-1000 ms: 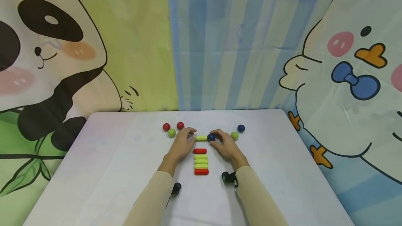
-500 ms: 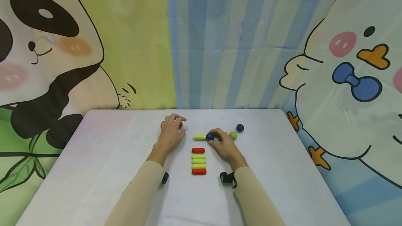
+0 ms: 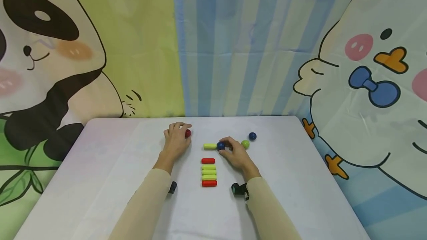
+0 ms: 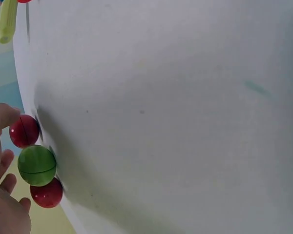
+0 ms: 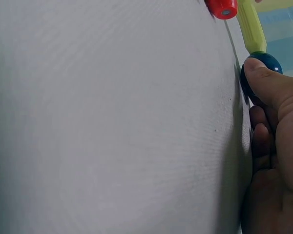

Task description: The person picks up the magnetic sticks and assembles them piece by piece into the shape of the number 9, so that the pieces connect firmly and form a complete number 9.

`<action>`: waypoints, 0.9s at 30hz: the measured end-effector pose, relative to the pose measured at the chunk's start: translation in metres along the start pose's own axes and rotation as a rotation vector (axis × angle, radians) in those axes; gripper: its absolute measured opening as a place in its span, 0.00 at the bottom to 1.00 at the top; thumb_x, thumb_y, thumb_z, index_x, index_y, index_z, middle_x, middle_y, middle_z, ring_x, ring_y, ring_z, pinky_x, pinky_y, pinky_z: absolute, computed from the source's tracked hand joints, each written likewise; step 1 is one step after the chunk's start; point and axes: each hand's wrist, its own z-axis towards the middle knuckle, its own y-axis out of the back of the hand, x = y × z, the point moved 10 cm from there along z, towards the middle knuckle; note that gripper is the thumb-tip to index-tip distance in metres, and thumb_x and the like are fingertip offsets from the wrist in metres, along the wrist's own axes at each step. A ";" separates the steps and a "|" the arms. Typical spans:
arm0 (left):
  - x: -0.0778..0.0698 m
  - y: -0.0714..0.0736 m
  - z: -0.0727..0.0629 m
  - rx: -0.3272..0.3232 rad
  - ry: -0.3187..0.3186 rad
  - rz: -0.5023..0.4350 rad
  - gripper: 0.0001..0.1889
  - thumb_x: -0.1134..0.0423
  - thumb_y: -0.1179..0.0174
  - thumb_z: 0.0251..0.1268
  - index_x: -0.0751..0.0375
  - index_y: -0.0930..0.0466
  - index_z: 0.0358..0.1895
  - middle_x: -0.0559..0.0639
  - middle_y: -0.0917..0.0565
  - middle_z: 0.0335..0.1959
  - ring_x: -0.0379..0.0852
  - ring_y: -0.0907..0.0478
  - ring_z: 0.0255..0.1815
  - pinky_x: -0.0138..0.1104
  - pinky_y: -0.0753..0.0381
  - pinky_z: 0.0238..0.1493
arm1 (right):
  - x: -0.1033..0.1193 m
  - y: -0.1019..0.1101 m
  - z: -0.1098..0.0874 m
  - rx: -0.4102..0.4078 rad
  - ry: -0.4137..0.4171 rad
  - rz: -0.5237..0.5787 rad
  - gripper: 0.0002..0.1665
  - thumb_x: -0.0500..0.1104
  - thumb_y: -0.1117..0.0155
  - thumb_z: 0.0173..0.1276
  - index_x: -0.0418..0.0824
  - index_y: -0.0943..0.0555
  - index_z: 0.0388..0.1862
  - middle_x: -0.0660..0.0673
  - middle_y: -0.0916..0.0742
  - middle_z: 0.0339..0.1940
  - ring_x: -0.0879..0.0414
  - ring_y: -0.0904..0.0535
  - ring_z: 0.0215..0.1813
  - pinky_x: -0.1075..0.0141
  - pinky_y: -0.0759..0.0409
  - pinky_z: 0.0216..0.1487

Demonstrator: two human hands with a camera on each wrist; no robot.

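My right hand (image 3: 237, 154) pinches a dark blue ball (image 3: 220, 146) with thumb and fingers. A yellow-green rod (image 3: 209, 146) meets that ball end-on, plainly so in the right wrist view, where the thumb presses the blue ball (image 5: 272, 62). At the far left my left hand (image 3: 175, 141) has thumb and index finger around a red ball (image 3: 188, 133). In the left wrist view its thumb tip lies on this red ball (image 4: 23, 130). A green ball (image 4: 37, 165) and a second red ball (image 4: 46, 193) sit beside it; the hand hides both in the head view.
Below the rod lie a red rod (image 3: 208, 161), several yellow-green rods (image 3: 209, 172) side by side, and another red rod (image 3: 209, 183). Right of my right hand are a green ball (image 3: 245, 144) and a blue ball (image 3: 252, 136). A patterned curtain (image 3: 213, 47) hangs behind the white table (image 3: 283, 195).
My left hand has left the rod's left end and moved left and away to the balls, closing around a red one. My right hand stays on the blue ball.
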 end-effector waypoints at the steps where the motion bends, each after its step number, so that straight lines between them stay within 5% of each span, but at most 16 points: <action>1: 0.000 0.000 0.000 -0.001 0.001 -0.001 0.24 0.61 0.36 0.69 0.51 0.23 0.67 0.59 0.28 0.68 0.63 0.40 0.71 0.59 0.41 0.62 | 0.000 0.000 0.000 -0.001 0.003 0.001 0.23 0.44 0.32 0.73 0.52 0.23 0.65 0.47 0.16 0.62 0.50 0.23 0.67 0.52 0.27 0.70; 9: 0.009 -0.008 -0.005 0.074 0.075 0.020 0.23 0.60 0.39 0.70 0.51 0.23 0.67 0.60 0.28 0.68 0.64 0.42 0.71 0.60 0.44 0.63 | 0.004 0.000 -0.003 0.022 0.009 0.017 0.23 0.45 0.31 0.73 0.51 0.23 0.65 0.46 0.17 0.63 0.48 0.23 0.67 0.51 0.28 0.70; 27: -0.005 -0.007 0.001 0.036 -0.008 0.117 0.17 0.63 0.38 0.72 0.50 0.19 0.62 0.54 0.17 0.60 0.62 0.39 0.70 0.62 0.44 0.62 | -0.002 0.003 -0.002 -0.005 -0.031 -0.003 0.24 0.45 0.31 0.73 0.53 0.23 0.65 0.48 0.16 0.62 0.51 0.23 0.65 0.53 0.27 0.69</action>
